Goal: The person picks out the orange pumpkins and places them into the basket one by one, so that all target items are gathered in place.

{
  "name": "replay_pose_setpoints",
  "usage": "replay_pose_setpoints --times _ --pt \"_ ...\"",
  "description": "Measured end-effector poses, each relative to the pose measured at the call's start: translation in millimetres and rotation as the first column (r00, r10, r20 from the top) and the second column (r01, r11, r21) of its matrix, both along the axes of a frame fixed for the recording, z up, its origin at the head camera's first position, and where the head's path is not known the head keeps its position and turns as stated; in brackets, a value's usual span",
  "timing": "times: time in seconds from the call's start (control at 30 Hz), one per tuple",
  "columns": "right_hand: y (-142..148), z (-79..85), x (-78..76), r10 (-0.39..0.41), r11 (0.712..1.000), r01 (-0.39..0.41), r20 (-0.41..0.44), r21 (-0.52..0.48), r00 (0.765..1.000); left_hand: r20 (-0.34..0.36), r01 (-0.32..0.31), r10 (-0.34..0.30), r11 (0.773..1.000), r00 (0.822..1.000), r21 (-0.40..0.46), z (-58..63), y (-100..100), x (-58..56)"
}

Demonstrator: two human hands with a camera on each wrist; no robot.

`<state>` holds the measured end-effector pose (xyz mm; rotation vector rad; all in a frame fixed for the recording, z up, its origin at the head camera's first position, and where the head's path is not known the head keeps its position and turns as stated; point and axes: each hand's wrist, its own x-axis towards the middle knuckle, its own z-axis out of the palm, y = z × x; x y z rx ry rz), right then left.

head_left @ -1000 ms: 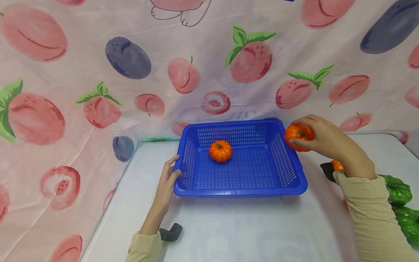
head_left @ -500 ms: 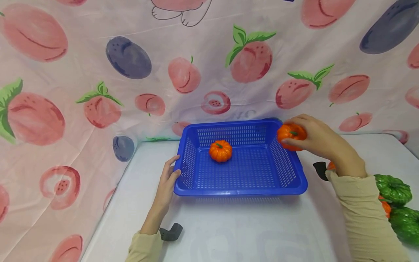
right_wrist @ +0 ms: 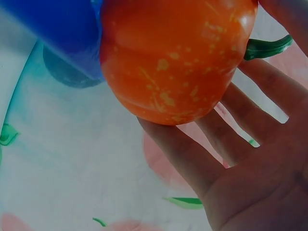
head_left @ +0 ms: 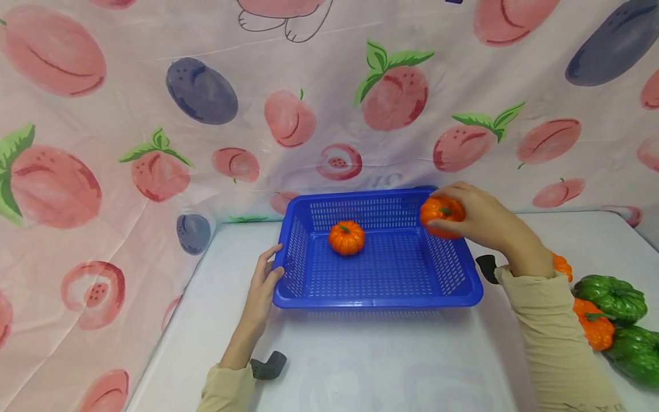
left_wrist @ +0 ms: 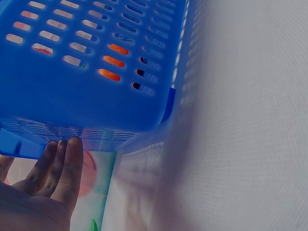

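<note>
A small orange toy pumpkin [head_left: 444,217] with a green stem is held by my right hand [head_left: 479,220] over the right end of the blue plastic basket [head_left: 378,301]. Up close in the right wrist view, fingers spread along the orange pumpkin [right_wrist: 178,62], which has yellow speckles. A second orange pumpkin [head_left: 347,238] sits inside, left of the basket's middle. At the left end, my left hand [head_left: 261,286] touches the outer side near the rim. From the left wrist view, its straight fingers [left_wrist: 71,166] rest against the slotted basket wall [left_wrist: 72,91].
Right of the basket, green pumpkins [head_left: 612,300] and an orange one [head_left: 594,326] lie together, another orange one partly behind the right forearm. Dark wrist-worn pieces [head_left: 270,366] show beside both sleeves. A fruit-print cloth [head_left: 309,68] stands behind the white table [head_left: 360,360].
My right hand has carried the orange pumpkin leftward, from beside the basket's right rim to over its inside. The left hand and basket stay put. More pumpkins show behind the right sleeve.
</note>
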<state>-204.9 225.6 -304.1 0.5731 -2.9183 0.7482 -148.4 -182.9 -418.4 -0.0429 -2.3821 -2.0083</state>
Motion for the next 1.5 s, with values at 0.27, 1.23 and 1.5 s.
replay_pose_setpoints --times 0.27,1.23,1.5 --pt "-11 -3.0 -4.1 0.032 0.999 -0.032 -0.007 0.003 0.999 0.019 0.003 -0.003 1.0 1.0 0.015 -0.1 -1 0.0" --pt "-41 -18.0 -19.7 0.072 0.996 -0.075 0.078 0.044 0.994 0.015 0.01 -0.01 1.0 1.0 0.024 -1.7 -1 -0.6" --pt "-48 -21.3 -22.4 0.093 0.994 -0.098 0.101 0.042 0.991 0.017 0.011 -0.011 1.0 1.0 0.028 -0.7 -1 0.0"
